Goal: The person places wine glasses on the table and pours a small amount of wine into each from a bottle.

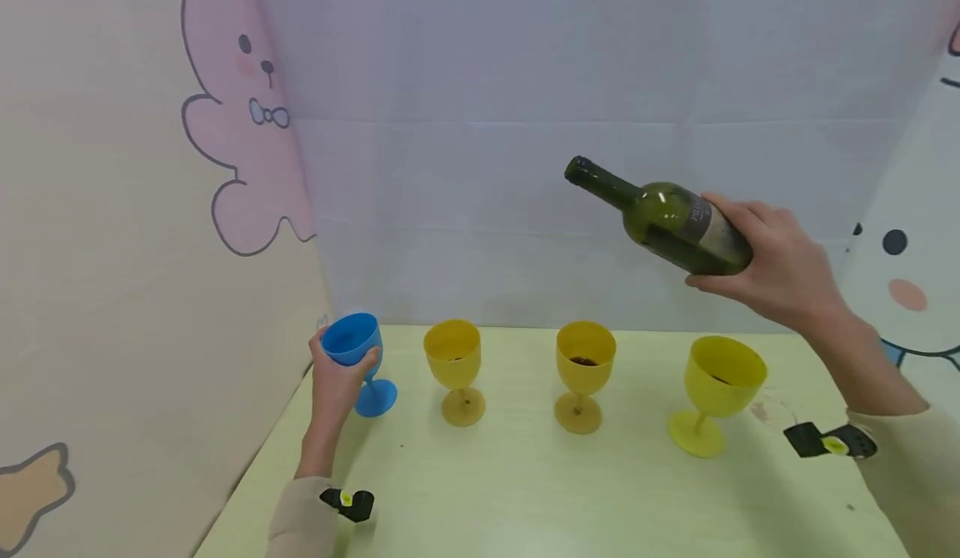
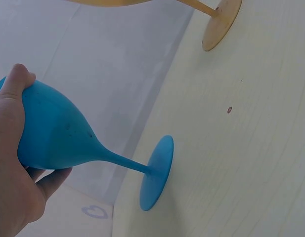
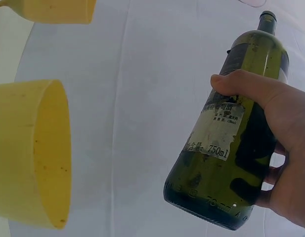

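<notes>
At the table's far left, my left hand (image 1: 337,383) grips the bowl of a blue goblet (image 1: 367,354). In the left wrist view the thumb and fingers wrap the bowl of the blue goblet (image 2: 58,131); whether its foot touches the table I cannot tell. My right hand (image 1: 780,262) holds a green glass wine bottle (image 1: 675,220) up in the air, its neck tilted up and to the left. Dark liquid shows inside the bottle. The right wrist view shows the thumb and fingers of the right hand (image 3: 295,143) round the labelled body of the bottle (image 3: 221,133).
Right of the blue goblet stand an orange-yellow goblet (image 1: 453,358), a second one (image 1: 585,374) and a bright yellow goblet (image 1: 723,383), each with a little dark liquid. A pale table (image 1: 525,491) carries them. A white cloth (image 1: 480,166) hangs behind, and a wall (image 1: 112,291) borders the left.
</notes>
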`<state>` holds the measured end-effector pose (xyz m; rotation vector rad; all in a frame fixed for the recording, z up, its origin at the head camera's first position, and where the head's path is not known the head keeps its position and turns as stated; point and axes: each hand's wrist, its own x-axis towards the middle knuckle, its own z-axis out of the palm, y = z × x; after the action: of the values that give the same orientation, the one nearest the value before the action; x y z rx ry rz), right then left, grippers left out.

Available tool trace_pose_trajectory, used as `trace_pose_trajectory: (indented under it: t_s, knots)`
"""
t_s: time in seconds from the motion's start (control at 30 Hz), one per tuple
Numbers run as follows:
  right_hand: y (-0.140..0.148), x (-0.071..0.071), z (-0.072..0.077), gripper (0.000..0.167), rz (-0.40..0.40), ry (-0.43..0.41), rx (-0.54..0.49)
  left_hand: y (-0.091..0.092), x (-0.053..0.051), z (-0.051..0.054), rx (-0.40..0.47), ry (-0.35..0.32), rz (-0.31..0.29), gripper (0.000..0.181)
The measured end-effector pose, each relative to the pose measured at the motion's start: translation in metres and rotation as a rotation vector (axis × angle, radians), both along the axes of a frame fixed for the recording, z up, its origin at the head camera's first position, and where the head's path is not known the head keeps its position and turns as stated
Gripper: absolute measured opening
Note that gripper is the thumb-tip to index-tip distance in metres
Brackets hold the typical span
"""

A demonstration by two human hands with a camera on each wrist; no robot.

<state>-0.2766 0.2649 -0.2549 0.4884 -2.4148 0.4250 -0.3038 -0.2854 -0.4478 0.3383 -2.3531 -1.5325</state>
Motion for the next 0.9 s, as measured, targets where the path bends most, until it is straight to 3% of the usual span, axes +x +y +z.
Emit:
trace_pose_trajectory:
  t_s: [0.3,0.53,0.9]
  knots:
    - [0.024,0.011,-0.018,0.107,0.045,0.022,-0.217,-0.01,0.008,0.003,-0.004,-0.026,0.02,0.102]
    - [0.04,0.02,-0.038,0.107,-0.087,-0.026,-0.365,-0.015,0.014,0.004,0.005,-0.027,0.026,0.101]
    - [0.071,0.023,-0.077,0.105,-0.235,-0.142,-0.442,-0.014,0.013,0.003,0.005,-0.014,0.022,0.102]
